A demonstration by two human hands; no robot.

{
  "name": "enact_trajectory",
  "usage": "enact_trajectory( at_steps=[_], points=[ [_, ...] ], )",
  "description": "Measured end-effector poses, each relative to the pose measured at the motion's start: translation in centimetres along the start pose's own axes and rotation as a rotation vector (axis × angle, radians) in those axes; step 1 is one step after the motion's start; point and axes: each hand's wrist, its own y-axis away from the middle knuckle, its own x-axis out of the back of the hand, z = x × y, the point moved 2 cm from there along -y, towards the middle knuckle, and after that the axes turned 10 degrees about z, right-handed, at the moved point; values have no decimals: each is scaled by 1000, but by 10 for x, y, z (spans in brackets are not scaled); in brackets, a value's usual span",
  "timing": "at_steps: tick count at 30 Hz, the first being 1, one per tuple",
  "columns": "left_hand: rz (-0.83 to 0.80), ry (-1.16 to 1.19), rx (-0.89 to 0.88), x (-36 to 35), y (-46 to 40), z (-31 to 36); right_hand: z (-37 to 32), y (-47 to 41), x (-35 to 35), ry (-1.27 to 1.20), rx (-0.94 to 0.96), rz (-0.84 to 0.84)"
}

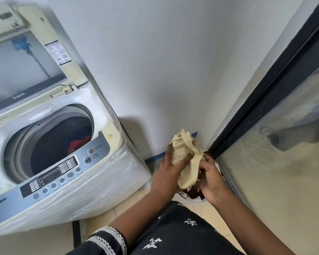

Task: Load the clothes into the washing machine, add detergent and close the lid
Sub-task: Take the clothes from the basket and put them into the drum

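Both hands, left (pixel 170 168) & right (pixel 210 178), gripping cream cloth (pixel 187 159) low by wall, right of washer (pixel 50 144). Loose end dangling — possibly snagging rim or dropping en route.

Both arms are stretched forward and down, forearms bare, with a black sleeve trimmed in white lace (pixel 107 238) seen at the left elbow. The left hand (pixel 170 169) is laid palm-down over a bunched cream-coloured cloth garment (pixel 186 159), fingers spread and wrapped around its near side. The right hand (pixel 210 179) is tucked in from the other side, fingers curled into the hanging folds, so the bundle is gripped between both.
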Motion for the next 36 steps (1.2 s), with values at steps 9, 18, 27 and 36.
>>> enact_trajectory(
  at_steps=[9, 18, 27, 36],
  points=[
    [-9, 14, -269, 16, 6, -34, 13, -5, -20, 96, 13, 35],
    [-61, 1087, 525, 46, 35, -73, 21, -6, -62, 93, 119, -29],
    [397, 794, 635, 110, 51, -181, 45, 19, -185, 223, 285, -192],
    [712, 775, 666, 179, 81, -312, 93, 26, -320, 696, 602, -297]
  ],
)
